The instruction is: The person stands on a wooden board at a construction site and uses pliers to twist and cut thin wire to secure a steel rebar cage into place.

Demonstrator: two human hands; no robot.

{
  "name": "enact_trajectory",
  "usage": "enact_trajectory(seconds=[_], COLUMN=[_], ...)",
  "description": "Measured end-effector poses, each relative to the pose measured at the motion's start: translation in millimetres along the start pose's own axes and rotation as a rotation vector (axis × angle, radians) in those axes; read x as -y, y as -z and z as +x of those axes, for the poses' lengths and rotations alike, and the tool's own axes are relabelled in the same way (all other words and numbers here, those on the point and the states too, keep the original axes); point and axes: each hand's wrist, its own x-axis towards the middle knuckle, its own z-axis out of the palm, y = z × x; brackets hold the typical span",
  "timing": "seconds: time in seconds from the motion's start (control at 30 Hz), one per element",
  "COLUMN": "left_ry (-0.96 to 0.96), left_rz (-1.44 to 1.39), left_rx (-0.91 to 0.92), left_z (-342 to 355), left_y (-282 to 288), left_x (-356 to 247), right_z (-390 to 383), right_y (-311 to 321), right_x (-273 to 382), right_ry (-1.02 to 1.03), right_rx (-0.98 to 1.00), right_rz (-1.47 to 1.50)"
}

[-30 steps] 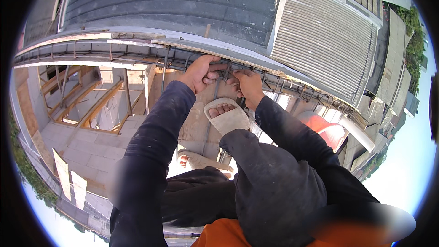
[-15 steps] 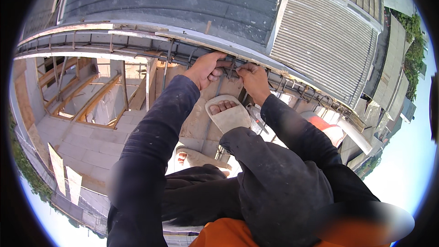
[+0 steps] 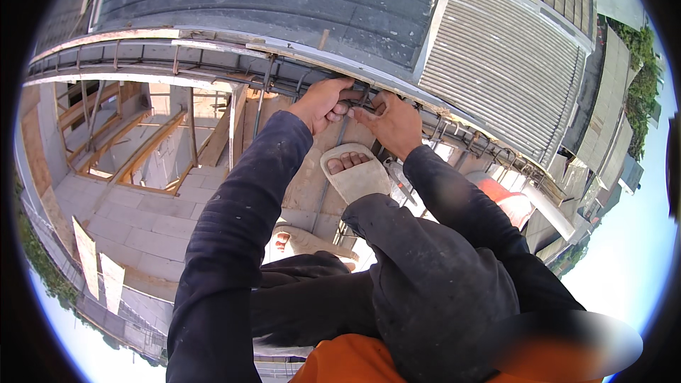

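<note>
Steel reinforcing bars with stirrups run in a narrow trough along the edge of the dark roof. Both hands meet at these bars, just in front of me. My left hand is closed, its thumb and curled fingers up against a bar. Close beside it, my right hand is bent with thumb and fingertips pinched together near the left fingertips. Whatever lies between the fingers is too small and too shaded to make out.
Dark roof sheeting and a corrugated roof lie beyond the bars. My sandalled foot stands on boards below. Down to the left are timber beams and a pale block wall. A white pipe sticks out at right.
My right hand has turned and shifted slightly, its back now more toward me and its fingertips closer to the left hand. The left hand has barely moved.
</note>
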Motion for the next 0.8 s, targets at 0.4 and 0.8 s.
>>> enact_trajectory(seconds=[0.4,0.8], left_ry=[-0.044,0.008], left_rz=[-0.057,0.056], left_rx=[0.006,0.085], left_z=[5,5], left_y=[-4,-3], left_x=[7,1], right_z=[3,16], right_y=[-15,-18], right_x=[-6,-16], right_ry=[0.023,0.074], right_rx=[-0.048,0.026], right_rz=[-0.026,-0.055])
